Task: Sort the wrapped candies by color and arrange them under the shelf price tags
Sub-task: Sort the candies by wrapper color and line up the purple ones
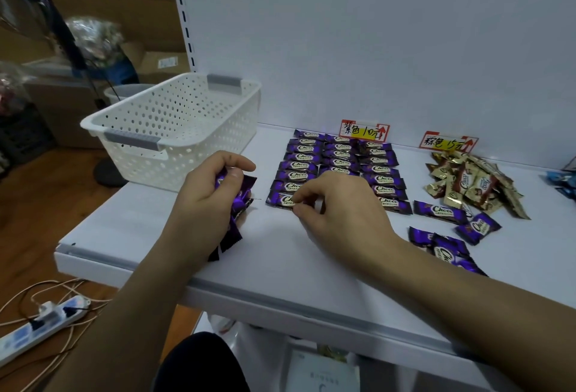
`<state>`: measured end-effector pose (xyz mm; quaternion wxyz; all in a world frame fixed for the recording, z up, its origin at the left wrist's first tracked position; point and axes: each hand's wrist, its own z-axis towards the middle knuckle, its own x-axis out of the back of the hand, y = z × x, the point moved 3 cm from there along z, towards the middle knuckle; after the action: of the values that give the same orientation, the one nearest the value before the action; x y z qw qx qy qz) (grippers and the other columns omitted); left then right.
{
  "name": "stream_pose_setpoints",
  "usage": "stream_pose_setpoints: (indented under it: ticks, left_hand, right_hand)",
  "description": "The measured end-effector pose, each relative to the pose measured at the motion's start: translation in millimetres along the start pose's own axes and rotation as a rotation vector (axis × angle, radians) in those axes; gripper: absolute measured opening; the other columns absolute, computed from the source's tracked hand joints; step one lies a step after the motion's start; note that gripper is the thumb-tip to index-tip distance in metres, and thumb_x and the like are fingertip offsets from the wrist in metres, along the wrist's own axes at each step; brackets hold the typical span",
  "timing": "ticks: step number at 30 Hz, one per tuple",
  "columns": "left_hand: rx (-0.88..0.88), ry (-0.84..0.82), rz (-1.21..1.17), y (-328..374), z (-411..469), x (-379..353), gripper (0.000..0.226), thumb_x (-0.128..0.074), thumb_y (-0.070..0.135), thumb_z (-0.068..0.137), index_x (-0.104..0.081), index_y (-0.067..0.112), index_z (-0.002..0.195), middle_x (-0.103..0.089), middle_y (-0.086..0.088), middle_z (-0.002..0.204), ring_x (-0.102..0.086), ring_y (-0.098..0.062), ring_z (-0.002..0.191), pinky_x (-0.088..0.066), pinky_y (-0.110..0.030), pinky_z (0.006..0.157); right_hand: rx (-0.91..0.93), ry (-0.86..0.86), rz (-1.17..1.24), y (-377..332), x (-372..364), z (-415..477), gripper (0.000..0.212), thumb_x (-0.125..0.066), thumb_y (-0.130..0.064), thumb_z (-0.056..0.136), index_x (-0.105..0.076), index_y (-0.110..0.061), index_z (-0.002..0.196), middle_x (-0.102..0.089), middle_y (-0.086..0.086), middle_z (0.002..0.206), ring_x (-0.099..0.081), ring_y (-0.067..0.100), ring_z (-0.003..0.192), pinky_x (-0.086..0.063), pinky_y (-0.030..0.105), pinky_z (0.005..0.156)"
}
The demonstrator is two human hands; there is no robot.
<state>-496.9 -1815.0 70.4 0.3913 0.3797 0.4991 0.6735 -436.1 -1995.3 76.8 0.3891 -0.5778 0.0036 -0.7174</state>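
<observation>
The left hand [215, 192] was curled tight around a bunch of purple candies [237, 204], thumb on top, with several wrapper ends sticking out below the palm and toward the right. It hovered over the white shelf [280, 254], just in front of the white basket [174, 129] that stood at the shelf's left end.

The right hand [339, 204] lay just beside it to the right, knuckles up, fingers bent. Its thumb and fingertips pinched the nearest candy [282, 200], the front one of the left column, which lay flat on the shelf at the fingertips, its left end showing past them.

That candy closed off the purple rows [311, 157], three neat columns running back to the purple price tag [364, 131] against the back wall. The hand covered the front part of the middle column.

To the right, a loose heap of gold and brown candies [473, 185] lay under the brown price tag [447, 142]. A few stray purple candies [439, 210] lay in front of that heap, right of the right wrist and apart from the rows. Something blue [564, 182] showed at the far right edge, too cut off to tell. A power strip [40, 323] lay on the floor at lower left.
</observation>
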Motion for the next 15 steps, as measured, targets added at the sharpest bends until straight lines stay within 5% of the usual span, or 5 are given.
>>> stream_pose_setpoints:
  ticks: [7,9,12,15]
  left_hand:
    - [-0.023,0.044,0.041,1,1,4,0.024,-0.045,0.013,0.105,-0.066,0.021,0.098,-0.065,0.002,0.076,-0.063,-0.017,0.062,-0.05,-0.036,0.054]
    - [-0.089,0.084,0.123,4,2,3,0.022,-0.048,0.012,0.104,-0.066,0.022,0.097,-0.068,0.001,0.083,-0.068,-0.023,0.071,-0.057,-0.043,0.062]
    - [-0.148,0.159,0.06,11,-1,-7,0.012,-0.052,0.012,0.1,-0.063,0.015,0.099,-0.066,-0.009,0.088,-0.068,-0.022,0.067,-0.06,-0.039,0.061]
    - [-0.279,0.217,0.151,16,-5,-22,0.012,-0.05,0.018,0.093,-0.061,0.016,0.098,-0.064,0.006,0.088,-0.065,-0.013,0.084,-0.054,-0.027,0.074]
  right_hand:
    - [0.015,0.038,0.022,3,-4,1,0.012,-0.069,-0.034,0.089,-0.076,-0.031,0.098,-0.063,-0.013,0.092,-0.059,0.006,0.085,-0.051,0.03,0.076]
    - [0.006,0.039,0.254,-5,3,0,0.008,-0.069,-0.03,0.091,-0.074,-0.028,0.097,-0.067,-0.012,0.086,-0.06,0.007,0.078,-0.048,0.02,0.071]
    - [-0.097,-0.153,0.75,-24,12,-1,0.015,-0.069,-0.03,0.093,-0.068,-0.023,0.106,-0.07,-0.001,0.08,-0.067,0.015,0.068,-0.054,0.032,0.062]
    - [-0.15,-0.185,0.868,-27,17,0,0.021,-0.075,-0.017,0.089,-0.066,-0.016,0.108,-0.071,0.008,0.077,-0.067,0.014,0.065,-0.056,0.031,0.06]
